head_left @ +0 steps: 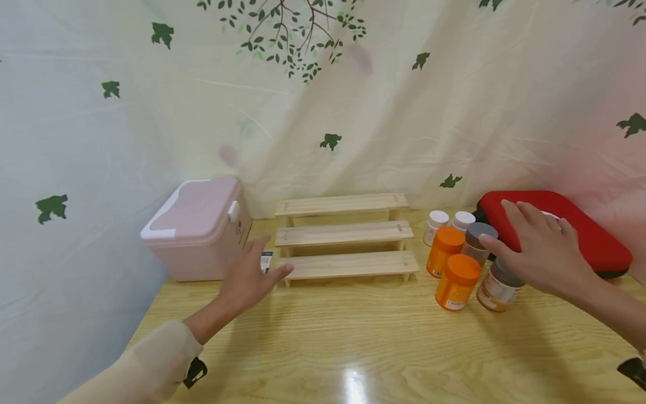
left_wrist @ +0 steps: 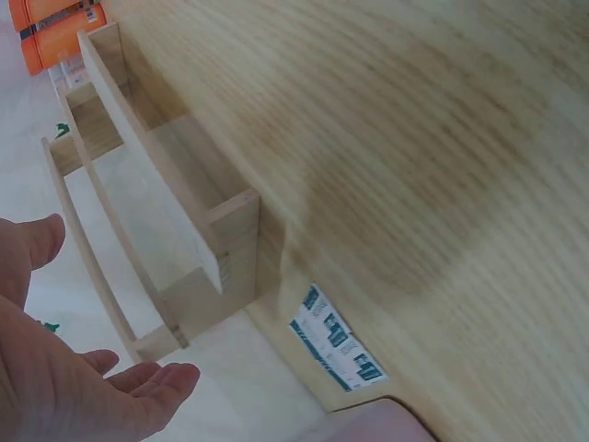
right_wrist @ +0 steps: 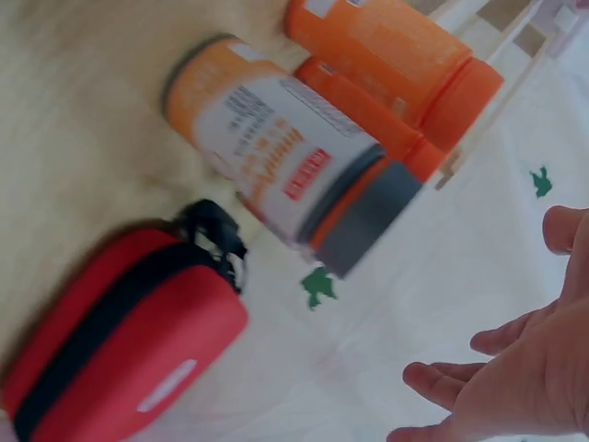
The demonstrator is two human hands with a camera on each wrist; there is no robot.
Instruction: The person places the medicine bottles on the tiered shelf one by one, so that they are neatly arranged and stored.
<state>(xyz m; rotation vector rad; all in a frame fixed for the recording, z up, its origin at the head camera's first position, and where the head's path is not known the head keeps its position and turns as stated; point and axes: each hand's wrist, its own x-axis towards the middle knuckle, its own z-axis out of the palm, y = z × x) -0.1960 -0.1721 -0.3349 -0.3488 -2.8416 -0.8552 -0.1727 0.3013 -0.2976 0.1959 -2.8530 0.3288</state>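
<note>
We see the right grip [head_left: 545, 252] spread wide, thumb and fingers apart and holding nothing, raised to the right of the wooden rack [head_left: 345, 265] close to the two grey-lidded jars [head_left: 497, 293]. The left grip [head_left: 247, 278] is open too, with nothing in it, its thumb reaching toward the rack's left end; we cannot tell whether it touches the wood. The grey-lidded jars stand to the right of the rack, and between them and it we find two orange bottles [head_left: 456, 289], upright, one nearer us than the other. Two small white bottles [head_left: 434, 229] stand just behind these, also right of the rack. Farther right of the rack lies a red case [head_left: 595, 241] (a black band runs round its side). To the rack's left we see a pink box [head_left: 194, 252] with its lid down, and beside that end a green-and-white slip [left_wrist: 336, 339] lying on the bench [head_left: 313, 336]. Behind the rack hangs a pale curtain [head_left: 282, 123] printed with leaves.
</note>
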